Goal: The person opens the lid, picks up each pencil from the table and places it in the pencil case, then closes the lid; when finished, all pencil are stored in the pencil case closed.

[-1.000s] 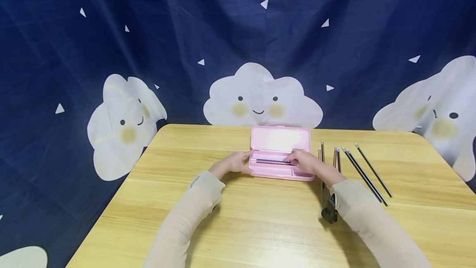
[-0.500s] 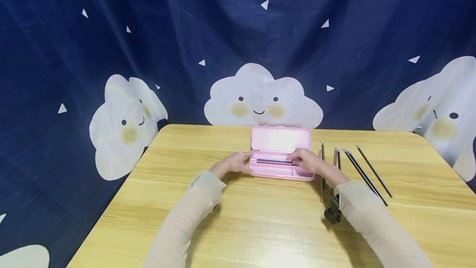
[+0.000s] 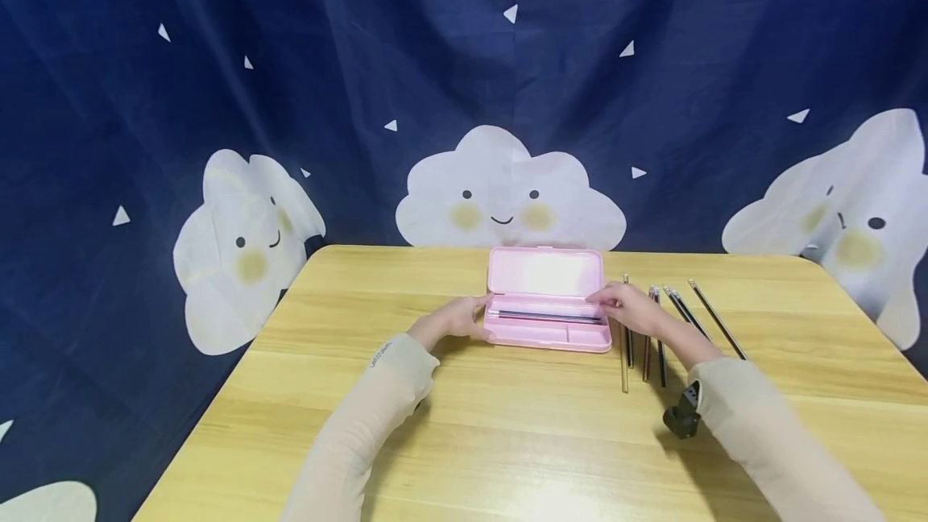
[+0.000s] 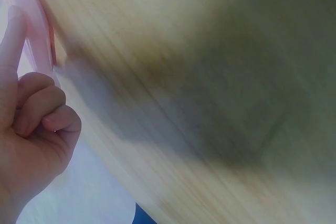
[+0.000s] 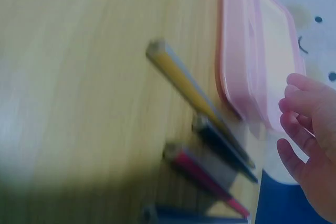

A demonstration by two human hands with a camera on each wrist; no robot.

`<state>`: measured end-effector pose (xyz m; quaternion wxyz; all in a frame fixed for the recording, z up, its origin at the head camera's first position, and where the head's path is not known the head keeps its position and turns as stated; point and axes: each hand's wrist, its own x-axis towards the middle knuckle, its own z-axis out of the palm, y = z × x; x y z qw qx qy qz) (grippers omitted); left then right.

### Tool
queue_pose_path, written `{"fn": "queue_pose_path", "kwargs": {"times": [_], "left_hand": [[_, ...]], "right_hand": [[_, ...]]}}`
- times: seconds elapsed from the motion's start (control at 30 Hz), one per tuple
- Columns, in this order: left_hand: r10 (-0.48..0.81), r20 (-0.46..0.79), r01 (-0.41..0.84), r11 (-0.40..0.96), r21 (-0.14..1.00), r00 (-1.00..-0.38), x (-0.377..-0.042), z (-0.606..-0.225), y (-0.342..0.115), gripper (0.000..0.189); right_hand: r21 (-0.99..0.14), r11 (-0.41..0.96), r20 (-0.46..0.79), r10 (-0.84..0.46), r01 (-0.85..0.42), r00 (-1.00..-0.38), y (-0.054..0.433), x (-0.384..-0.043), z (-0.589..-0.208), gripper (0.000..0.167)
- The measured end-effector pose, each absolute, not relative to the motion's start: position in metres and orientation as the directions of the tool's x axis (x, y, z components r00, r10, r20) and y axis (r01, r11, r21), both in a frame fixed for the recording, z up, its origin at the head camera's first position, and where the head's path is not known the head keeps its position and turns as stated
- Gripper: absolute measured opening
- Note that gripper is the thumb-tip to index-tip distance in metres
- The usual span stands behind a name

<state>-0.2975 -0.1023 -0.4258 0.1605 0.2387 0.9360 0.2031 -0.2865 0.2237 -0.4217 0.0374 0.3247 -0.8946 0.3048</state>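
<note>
A pink pencil case [image 3: 532,335] lies with its lid raised at the back of the table. Dark pencils [image 3: 544,316] lie lengthwise in its long rear compartment. My left hand [image 3: 457,319] grips the case's left end between thumb and forefinger; in the left wrist view that hand [image 4: 39,124] has its other fingers curled in. Over the case's right end hovers my right hand [image 3: 631,308], fingers loosely bent. The right wrist view shows nothing between those fingers. Below it, a yellow pencil [image 5: 184,80], a dark pencil [image 5: 223,145] and a red pencil [image 5: 205,174] lie on the table.
More dark pencils [image 3: 716,318] lie slanted right of the case, partly behind the right forearm. A black wrist camera [image 3: 683,417] hangs below the right sleeve. The wooden table [image 3: 507,425] ends at a blue cloud-print curtain [image 3: 348,63].
My right hand has let go of the pencil inside the case and moved right, up to the case's right end. The left hand stays at the left end.
</note>
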Motion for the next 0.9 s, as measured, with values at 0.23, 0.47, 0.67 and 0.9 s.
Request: {"fn": "queue_pose_path", "kwargs": {"times": [0.23, 0.47, 0.67, 0.9], "left_hand": [[0.515, -0.205, 0.380, 0.800, 0.465, -0.833, -0.298, -0.428, -0.102, 0.088], [0.501, -0.216, 0.362, 0.807, 0.467, -0.838, -0.297, -0.426, -0.102, 0.088], [0.520, -0.206, 0.386, 0.798, 0.463, -0.829, -0.299, -0.427, -0.104, 0.088], [0.528, -0.200, 0.392, 0.791, 0.469, -0.825, -0.299, -0.427, -0.103, 0.088]], "right_hand": [[-0.501, 0.647, 0.327, -0.473, -0.574, -0.818, 0.257, -0.274, -0.421, 0.020], [-0.440, 0.677, 0.422, -0.424, -0.590, -0.801, 0.293, -0.263, -0.424, 0.020], [-0.439, 0.718, 0.399, -0.383, -0.540, -0.833, 0.318, -0.252, -0.426, 0.021], [-0.453, 0.756, 0.351, -0.335, -0.472, -0.874, 0.340, -0.241, -0.426, 0.019]]}}
